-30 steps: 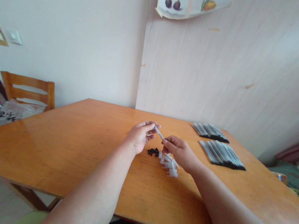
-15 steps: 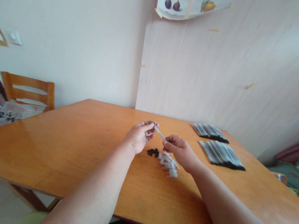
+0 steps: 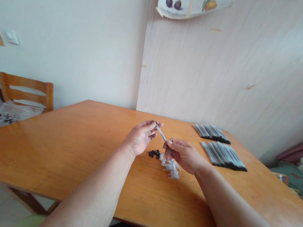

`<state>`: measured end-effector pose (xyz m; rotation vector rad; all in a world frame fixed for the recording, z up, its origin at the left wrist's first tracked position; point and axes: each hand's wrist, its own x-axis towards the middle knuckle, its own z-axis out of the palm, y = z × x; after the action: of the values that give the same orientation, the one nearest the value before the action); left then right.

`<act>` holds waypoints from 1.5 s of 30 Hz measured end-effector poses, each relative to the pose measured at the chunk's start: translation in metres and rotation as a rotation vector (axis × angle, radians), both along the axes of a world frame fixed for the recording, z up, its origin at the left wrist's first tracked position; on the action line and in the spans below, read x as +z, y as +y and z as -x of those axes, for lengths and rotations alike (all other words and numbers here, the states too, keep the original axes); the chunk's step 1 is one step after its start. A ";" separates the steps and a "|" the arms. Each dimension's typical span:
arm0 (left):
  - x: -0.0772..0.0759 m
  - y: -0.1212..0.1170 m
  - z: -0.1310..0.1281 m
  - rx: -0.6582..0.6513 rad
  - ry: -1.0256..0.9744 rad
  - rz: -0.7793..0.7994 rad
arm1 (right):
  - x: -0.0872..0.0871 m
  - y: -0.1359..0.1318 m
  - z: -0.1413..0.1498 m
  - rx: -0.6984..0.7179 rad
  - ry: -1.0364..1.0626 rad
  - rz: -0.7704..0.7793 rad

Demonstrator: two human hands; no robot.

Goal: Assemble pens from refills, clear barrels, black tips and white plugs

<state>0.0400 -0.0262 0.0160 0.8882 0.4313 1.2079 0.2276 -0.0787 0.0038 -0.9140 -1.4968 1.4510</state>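
Between my hands, above the table, a thin pale pen (image 3: 161, 132) slants down to the right. My left hand (image 3: 141, 136) pinches its upper end between thumb and fingers. Around its lower end are the closed thumb and fingers of my right hand (image 3: 181, 154), which hide that tip. Just below lies a small cluster of black plugs (image 3: 154, 153). Beside them, partly under my right hand, is a loose pile of whitish translucent pen caps (image 3: 172, 170) with clips.
Two rows of pens with black ends, a nearer row (image 3: 224, 155) and a farther row (image 3: 212, 132), lie at the right of the wooden table (image 3: 79, 152). A wooden chair (image 3: 28, 90) with a plastic bag stands at the left. The wall rises behind the table.
My right hand has turned slightly and shifted its fingers at the pen's lower end. My left hand keeps its pinch on the upper end. The view has moved a little.
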 end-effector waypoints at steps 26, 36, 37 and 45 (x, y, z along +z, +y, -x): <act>-0.002 -0.010 -0.008 -0.119 0.182 -0.159 | 0.006 -0.002 -0.001 -0.034 0.133 0.083; -0.009 -0.004 -0.009 0.013 0.292 -0.158 | 0.007 0.004 -0.012 -0.204 -0.137 -0.083; -0.008 -0.002 -0.008 0.040 0.268 -0.131 | 0.006 0.006 -0.015 -0.264 -0.234 -0.111; -0.010 0.003 -0.006 0.122 0.246 -0.031 | -0.016 0.026 -0.025 -0.384 -0.979 -0.337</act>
<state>0.0463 -0.0234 0.0060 1.0545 0.6740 1.2231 0.2521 -0.0530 -0.0125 -1.6971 -1.9934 0.4128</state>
